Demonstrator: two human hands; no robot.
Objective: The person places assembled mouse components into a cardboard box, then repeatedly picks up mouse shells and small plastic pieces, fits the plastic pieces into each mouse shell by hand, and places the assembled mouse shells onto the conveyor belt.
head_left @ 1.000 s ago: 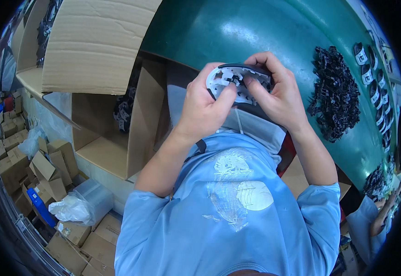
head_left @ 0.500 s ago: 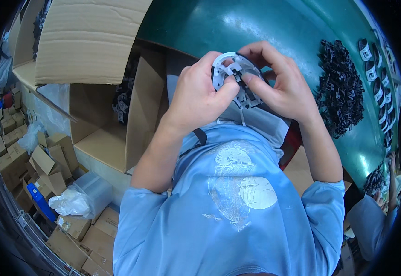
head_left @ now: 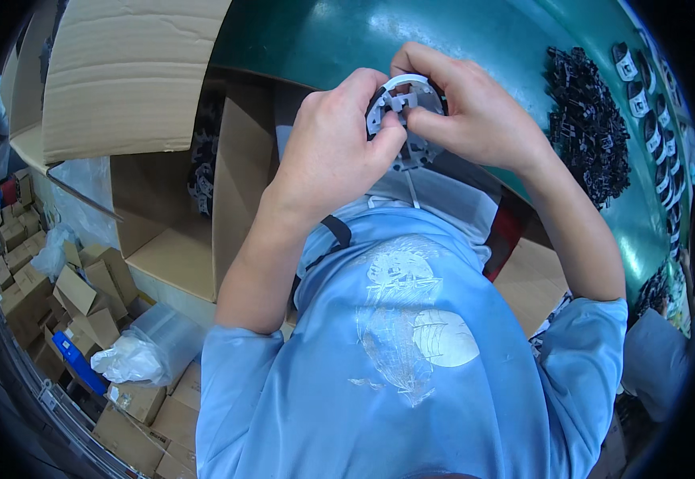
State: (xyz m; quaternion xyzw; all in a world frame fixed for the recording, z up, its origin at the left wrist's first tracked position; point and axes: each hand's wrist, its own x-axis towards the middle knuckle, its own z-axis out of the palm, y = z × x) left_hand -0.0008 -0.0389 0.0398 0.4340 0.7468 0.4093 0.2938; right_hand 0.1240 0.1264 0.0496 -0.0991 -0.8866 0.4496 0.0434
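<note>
Over my lap, both hands hold a rounded grey-and-black plastic housing [head_left: 418,149] with a pale curved rim and small moulded parts inside. My left hand [head_left: 334,144] grips its left side, the thumb bent in over the inner parts. From the far right side my right hand [head_left: 475,116] holds it, index finger curled round the far edge and thumb pressed inside near the other thumb. Whatever small piece lies beneath the two thumbtips is mostly hidden.
On the green table [head_left: 315,40], a heap of black plastic parts [head_left: 588,128] lies right, beside rows of black-and-white pieces [head_left: 652,132]. An open cardboard box [head_left: 168,207] with dark parts stands left. Stacked cartons [head_left: 24,279] and a clear plastic bin [head_left: 168,335] fill the lower left. Another person's sleeve [head_left: 657,359] shows right.
Both hands have moved slightly up with the housing, and it is tilted differently. The right thumb has drawn back toward the left thumb. An arm of another person now shows at the far left.
</note>
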